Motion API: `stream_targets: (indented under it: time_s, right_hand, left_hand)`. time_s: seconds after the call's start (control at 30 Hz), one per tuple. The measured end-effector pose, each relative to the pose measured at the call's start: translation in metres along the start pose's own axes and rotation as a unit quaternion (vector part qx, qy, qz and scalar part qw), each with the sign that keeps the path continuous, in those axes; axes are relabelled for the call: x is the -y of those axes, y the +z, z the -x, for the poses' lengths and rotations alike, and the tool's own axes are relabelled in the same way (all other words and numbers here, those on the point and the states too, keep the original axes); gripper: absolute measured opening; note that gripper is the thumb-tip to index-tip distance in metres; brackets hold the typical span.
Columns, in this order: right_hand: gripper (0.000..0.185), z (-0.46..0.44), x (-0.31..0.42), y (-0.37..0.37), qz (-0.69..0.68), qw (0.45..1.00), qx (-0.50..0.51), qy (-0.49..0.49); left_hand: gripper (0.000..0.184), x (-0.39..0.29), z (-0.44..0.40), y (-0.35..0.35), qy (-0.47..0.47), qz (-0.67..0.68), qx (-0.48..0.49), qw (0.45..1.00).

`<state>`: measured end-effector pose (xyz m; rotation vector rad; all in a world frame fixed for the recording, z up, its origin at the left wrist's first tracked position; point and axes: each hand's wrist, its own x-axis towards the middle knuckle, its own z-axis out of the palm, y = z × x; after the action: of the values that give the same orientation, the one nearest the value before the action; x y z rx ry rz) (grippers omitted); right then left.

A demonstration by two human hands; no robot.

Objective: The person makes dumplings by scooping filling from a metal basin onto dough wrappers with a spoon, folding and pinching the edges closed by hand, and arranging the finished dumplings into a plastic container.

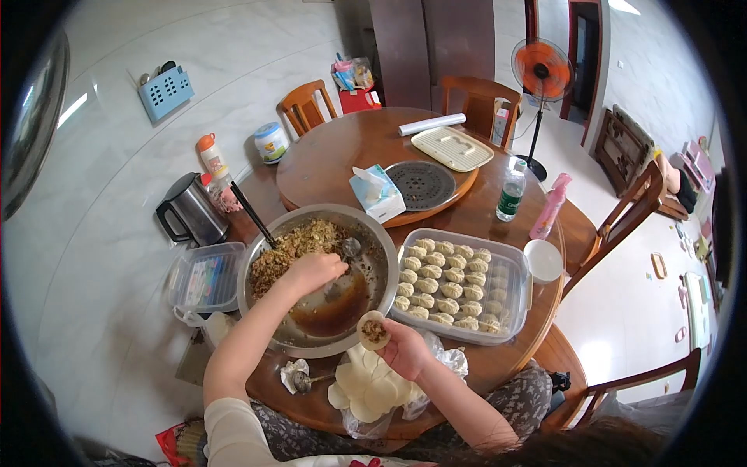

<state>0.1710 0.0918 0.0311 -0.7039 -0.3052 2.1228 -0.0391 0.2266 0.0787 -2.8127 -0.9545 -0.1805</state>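
My left hand (315, 272) reaches over a large steel bowl (387, 300) of chopped filling (299, 243), with brown liquid pooled on its near side. Its fingers are closed at a metal spoon (352, 247); the handle is mostly hidden. My right hand (408, 350) holds up a round dough wrapper (362, 336) with a small heap of filling in its middle. Below it lie several overlapping plain wrappers (369, 387) on a plastic bag. To the right, a clear plastic container (510, 307) bears rows of pleated dumplings (450, 289).
Black chopsticks (250, 212) lean in the bowl. Another spoon (302, 381) lies near the table edge. A tissue box (379, 193), water bottle (510, 191), pink bottle (550, 206) and white bowl (543, 261) stand beyond. A kettle (194, 208) and lidded box (206, 276) are left.
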Motion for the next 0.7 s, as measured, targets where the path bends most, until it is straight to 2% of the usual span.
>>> stream_targets:
  time_s: [0.1,0.2,0.33,0.53,0.57,0.6,0.63,0.67,0.7]
  right_hand:
    - [0.030,-0.001,-0.001,-0.001,0.007,1.000,-0.002,-0.001]
    - [0.030,0.001,0.000,0.002,0.008,1.000,-0.012,0.002]
    - [0.030,0.001,0.001,0.002,0.008,1.000,-0.011,0.007]
    - [0.032,0.002,0.001,0.003,0.019,1.000,0.001,0.001]
    - [0.032,0.004,0.002,0.005,0.018,1.000,0.001,0.000]
    - [0.032,0.005,0.002,0.006,0.017,1.000,0.001,0.001]
    - [0.032,0.005,0.002,0.005,0.016,1.000,0.000,0.001]
    - [0.032,0.004,0.001,0.004,0.017,1.000,0.000,0.002]
    - [0.032,0.003,0.001,0.003,0.017,1.000,-0.001,0.002]
  left_hand:
    - [0.007,-0.011,-0.001,0.006,0.065,-0.019,0.019,0.998]
    - [0.005,-0.019,-0.007,0.017,0.080,-0.077,0.046,0.993]
    - [0.006,-0.018,-0.016,0.035,0.075,-0.158,0.054,0.983]
    - [0.008,0.004,-0.020,0.026,-0.020,-0.170,0.064,0.983]
    - [0.006,0.011,-0.017,0.027,-0.017,-0.138,0.030,0.990]
    - [0.007,0.015,-0.015,0.023,-0.148,0.063,0.047,0.986]
    - [0.007,0.020,-0.015,0.019,-0.272,0.260,0.062,0.924]
    - [0.008,0.023,-0.012,0.017,-0.380,0.442,0.073,0.809]
    - [0.012,0.025,-0.001,0.023,-0.123,0.117,-0.094,0.981]
